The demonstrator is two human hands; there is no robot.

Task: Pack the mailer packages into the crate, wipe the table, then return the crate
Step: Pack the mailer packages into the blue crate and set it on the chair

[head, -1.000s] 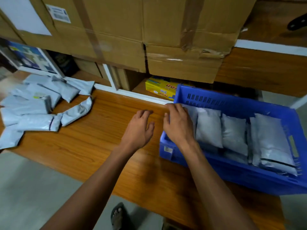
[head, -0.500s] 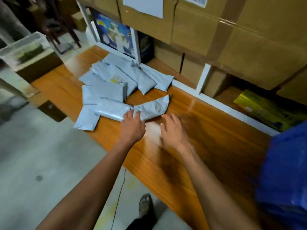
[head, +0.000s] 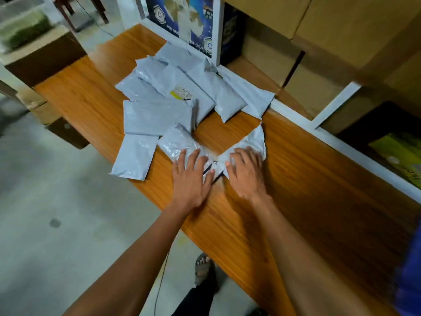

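Several grey mailer packages [head: 159, 115] lie in a loose heap on the wooden table [head: 307, 190], towards its far left end. My left hand [head: 191, 179] lies flat with spread fingers on the nearest mailer [head: 177, 142]. My right hand [head: 246, 174] lies on a second mailer [head: 255, 142] just right of it, fingers slightly bent over its edge. The two mailers meet between my hands. One mailer further back carries a label with a yellow mark [head: 181, 94]. A sliver of the blue crate [head: 410, 277] shows at the right edge.
Cardboard boxes [head: 330, 23] fill the shelving behind the table, with a white shelf frame [head: 303, 117] along its back edge. A blue printed box [head: 182, 17] stands behind the heap. A yellow carton [head: 401, 153] lies at right. Grey floor and my sandalled foot [head: 202, 267] are below.
My view has swung left from the crate to the heap. Both hands have moved from the crate's corner across the table and now lie on the two nearest mailers.
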